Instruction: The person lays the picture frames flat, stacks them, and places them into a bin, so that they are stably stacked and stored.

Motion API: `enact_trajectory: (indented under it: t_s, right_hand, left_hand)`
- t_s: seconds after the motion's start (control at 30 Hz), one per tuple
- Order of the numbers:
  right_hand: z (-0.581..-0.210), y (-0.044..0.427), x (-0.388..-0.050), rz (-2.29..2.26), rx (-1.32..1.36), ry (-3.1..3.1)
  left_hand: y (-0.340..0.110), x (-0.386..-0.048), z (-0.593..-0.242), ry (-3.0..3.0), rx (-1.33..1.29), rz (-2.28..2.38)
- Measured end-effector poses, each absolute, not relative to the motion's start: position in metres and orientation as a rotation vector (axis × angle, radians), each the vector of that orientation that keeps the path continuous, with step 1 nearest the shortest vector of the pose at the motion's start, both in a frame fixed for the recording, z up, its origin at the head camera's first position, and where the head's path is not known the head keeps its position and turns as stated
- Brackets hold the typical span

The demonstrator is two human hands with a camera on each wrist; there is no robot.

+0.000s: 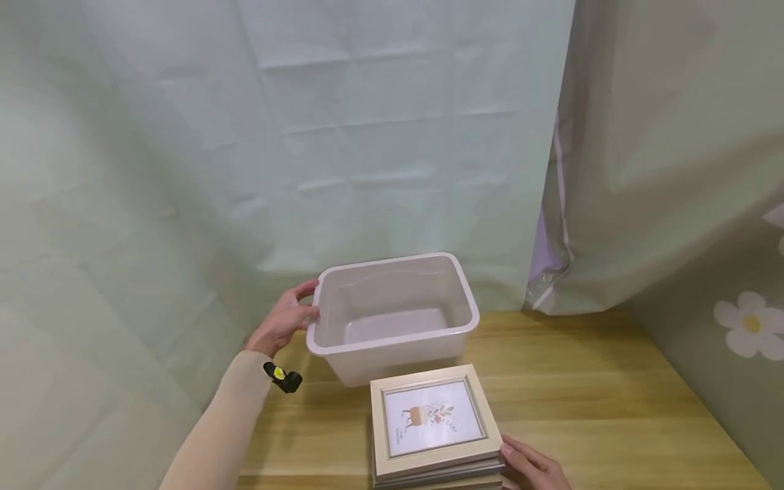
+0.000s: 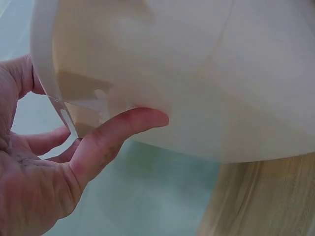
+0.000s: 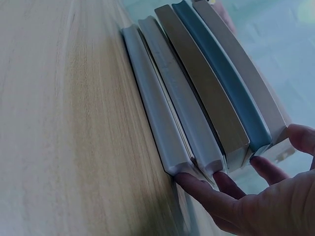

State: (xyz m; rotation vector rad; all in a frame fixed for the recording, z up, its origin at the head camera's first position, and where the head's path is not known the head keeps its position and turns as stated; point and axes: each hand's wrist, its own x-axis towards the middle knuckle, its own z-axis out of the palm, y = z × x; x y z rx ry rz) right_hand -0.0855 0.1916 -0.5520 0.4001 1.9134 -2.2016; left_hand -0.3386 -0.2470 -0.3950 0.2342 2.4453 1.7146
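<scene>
A white plastic bin (image 1: 392, 359) stands on the wooden table near the back curtain, with nothing visible inside. My left hand (image 1: 284, 321) grips its left end. In the left wrist view, the thumb (image 2: 123, 125) lies along the bin's wall (image 2: 211, 73) and the other fingers are behind the edge. In front of the bin lies a stack of several picture frames (image 3: 197, 78). The top picture frame (image 1: 384, 435) is cream, with a plant print under its pane. At the stack's near right corner, my right hand (image 1: 535, 469) touches the frames' edges with spread fingers.
The wooden tabletop (image 1: 588, 408) extends to the right of the stack. A pale curtain (image 1: 392, 136) hangs directly behind the bin, and a flowered curtain (image 1: 692, 224) borders the right side. A black wrist camera (image 1: 283, 378) sits on the left sleeve.
</scene>
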Motion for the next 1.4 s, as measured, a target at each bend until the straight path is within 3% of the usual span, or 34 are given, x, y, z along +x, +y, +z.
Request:
enact_trajectory:
  t_s: [0.4, 0.77, 0.9, 1.1, 1.3, 1.4]
  right_hand:
    - [-0.560, 0.200, -0.082, -2.183, 0.407, 1.913]
    - [-0.560, 0.205, -0.083, -2.082, 0.453, 1.979]
    - [-0.558, 0.214, -0.085, -1.987, 0.332, 2.062]
    - [-0.541, 0.238, -0.096, -1.898, 0.048, 1.963]
    - [-0.524, 0.245, -0.117, -1.877, -0.039, 1.824]
    - [-0.519, 0.248, -0.126, -1.874, -0.115, 1.757]
  left_hand:
    - [-0.236, -0.353, -0.406, 2.362, 0.272, 1.728]
    - [-0.236, -0.346, -0.417, 2.354, 0.263, 1.745]
    - [-0.233, -0.339, -0.421, 2.366, 0.247, 1.776]
    - [-0.235, -0.299, -0.433, 2.331, 0.035, 1.976]
    - [-0.230, -0.232, -0.441, 2.412, -0.439, 2.155]
    - [-0.217, -0.194, -0.449, 2.377, -0.462, 2.090]
